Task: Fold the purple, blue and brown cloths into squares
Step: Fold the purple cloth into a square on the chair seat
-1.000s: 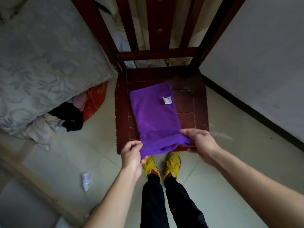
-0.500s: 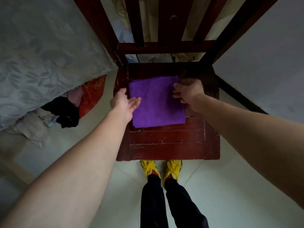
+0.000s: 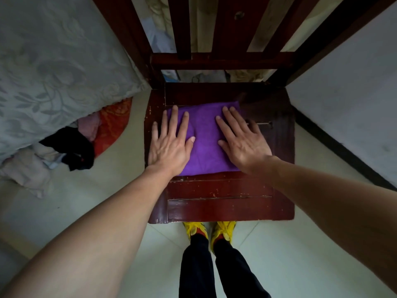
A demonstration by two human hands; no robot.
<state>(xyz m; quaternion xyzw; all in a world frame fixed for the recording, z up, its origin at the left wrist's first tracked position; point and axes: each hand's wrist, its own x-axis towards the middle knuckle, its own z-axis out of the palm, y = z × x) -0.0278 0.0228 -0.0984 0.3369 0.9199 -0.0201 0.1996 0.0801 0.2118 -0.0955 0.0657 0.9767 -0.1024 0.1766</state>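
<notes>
Purple cloth lies folded on the back half of the chair seat. Its near edge is loose, so I judge the layers can spring open or slide when the palms lift, and uneven pressure can skew the square. The left hand and the right hand lie flat with fingers straight and spread. They press the 2 sides and grip nothing. The fingertips reach the far edge, and the outer fingers rest on the wood.

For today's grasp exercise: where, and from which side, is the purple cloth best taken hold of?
Probably the cloth by its near edge, pinched from the chair front: it lies flat, left hand and right hand cover its sides, that edge is bare.
</notes>
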